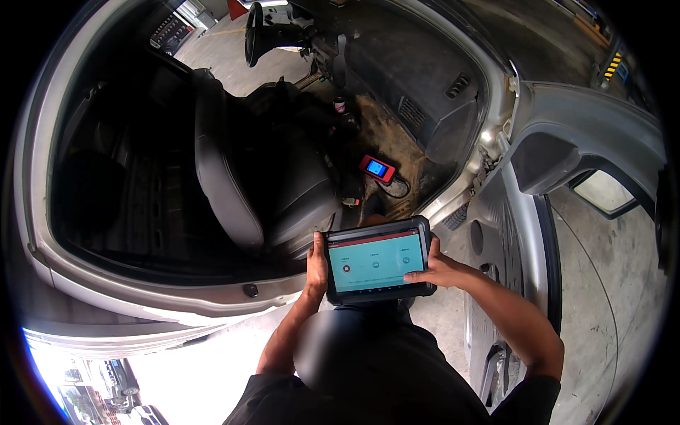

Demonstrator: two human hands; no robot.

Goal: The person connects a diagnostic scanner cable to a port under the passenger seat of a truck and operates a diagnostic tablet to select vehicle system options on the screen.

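Note:
A black rugged tablet [377, 244] is held level in front of me, its lit screen pale blue-green with a red bar on top and several small icons. Around its left edge my left hand [316, 265] is closed. My right hand [440, 267] grips the right edge, and the thumb rests over the screen's lower right part. Beyond the tablet, a red handheld device [377, 168] with a lit blue screen lies on the car's floor, a black cable [402, 188] curving from it.
The car's open doorway is ahead, with a dark seat [283, 191] at left, a dashboard [418, 78] and a steering wheel [253, 35] at the far side. An open door [510, 234] with a mirror [603, 193] stands at right over concrete floor [588, 283]. A can [339, 105] sits inside.

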